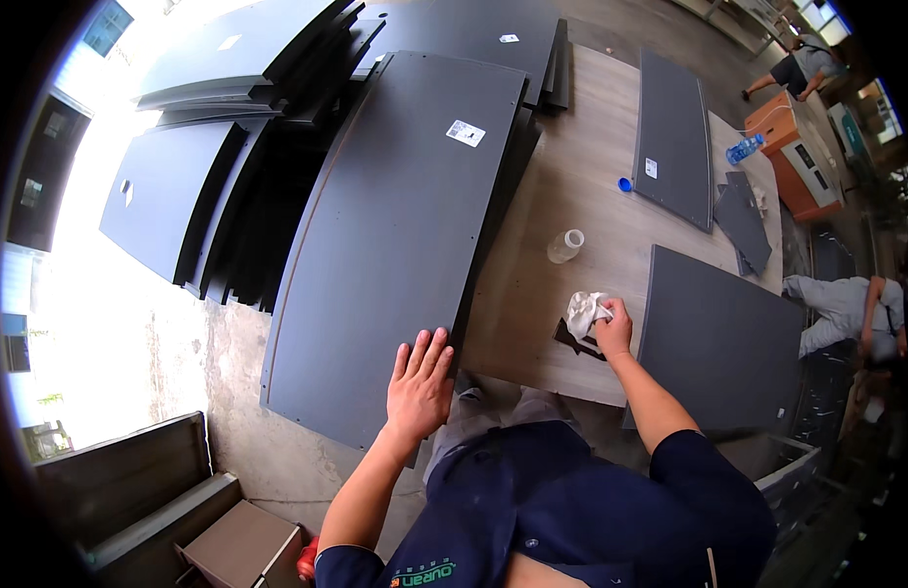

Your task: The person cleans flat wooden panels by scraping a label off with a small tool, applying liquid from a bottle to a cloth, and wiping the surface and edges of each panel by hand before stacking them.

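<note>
two bare hands are at work. the left hand (420, 388) lies palm down, its fingers extended and close together, pressed flat on one large grey panel (395, 225) near its near right edge; it pinches nothing. from that hand the panel stretches away forward and to the left, with one white label (466, 132) near its far end. the right hand (615, 328) has its fingers closed on one crumpled white cloth (588, 314), bunched at the fingertips, over the near part of a wooden-topped table (517, 314).

just under and left of the cloth is one dark flat object (571, 338), partly covered; i cannot tell what it is. beyond the right hand stands one clear bottle (564, 248), and farther off lies one blue cap (625, 184). two grey panels lie on the table on that side: one near panel (718, 343) just right of the right hand, and one far panel (671, 137) well beyond it. past them, to the right, are at least two small grey pieces (743, 223), overlapping, and one blue-tinted bottle (745, 148).

forward and left of the left hand are stacked grey panels (243, 54), too overlapped to count. two other people show far to the right of the right hand.
</note>
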Action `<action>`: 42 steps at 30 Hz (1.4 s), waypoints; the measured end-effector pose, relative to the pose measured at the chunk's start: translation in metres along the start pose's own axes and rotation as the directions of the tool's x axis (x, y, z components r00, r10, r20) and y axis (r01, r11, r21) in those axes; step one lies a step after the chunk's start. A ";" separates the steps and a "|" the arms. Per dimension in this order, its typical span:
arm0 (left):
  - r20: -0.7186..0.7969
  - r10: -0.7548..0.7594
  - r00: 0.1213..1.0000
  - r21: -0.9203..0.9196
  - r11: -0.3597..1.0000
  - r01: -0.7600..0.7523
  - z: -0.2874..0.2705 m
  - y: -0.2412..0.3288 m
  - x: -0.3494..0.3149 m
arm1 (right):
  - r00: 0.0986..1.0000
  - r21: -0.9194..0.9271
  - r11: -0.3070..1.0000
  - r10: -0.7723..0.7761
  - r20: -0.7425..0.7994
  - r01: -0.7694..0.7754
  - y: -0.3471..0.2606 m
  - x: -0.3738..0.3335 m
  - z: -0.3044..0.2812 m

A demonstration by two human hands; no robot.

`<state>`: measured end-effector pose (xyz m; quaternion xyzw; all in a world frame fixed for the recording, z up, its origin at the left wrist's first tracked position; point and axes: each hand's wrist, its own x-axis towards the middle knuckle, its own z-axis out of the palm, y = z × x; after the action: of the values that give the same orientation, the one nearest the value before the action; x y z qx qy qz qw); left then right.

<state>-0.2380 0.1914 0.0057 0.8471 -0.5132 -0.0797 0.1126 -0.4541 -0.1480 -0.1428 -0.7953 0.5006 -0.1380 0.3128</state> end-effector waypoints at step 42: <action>0.037 0.022 0.999 0.005 1.000 -0.023 -0.058 -0.222 -0.086 | 0.902 0.019 0.982 -0.178 0.394 0.185 -0.253 -0.207 -0.014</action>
<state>-0.0736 0.3739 0.0029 0.8399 -0.5249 -0.0929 0.1018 -0.3770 0.1062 0.0479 -0.8528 0.3525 0.0009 0.3852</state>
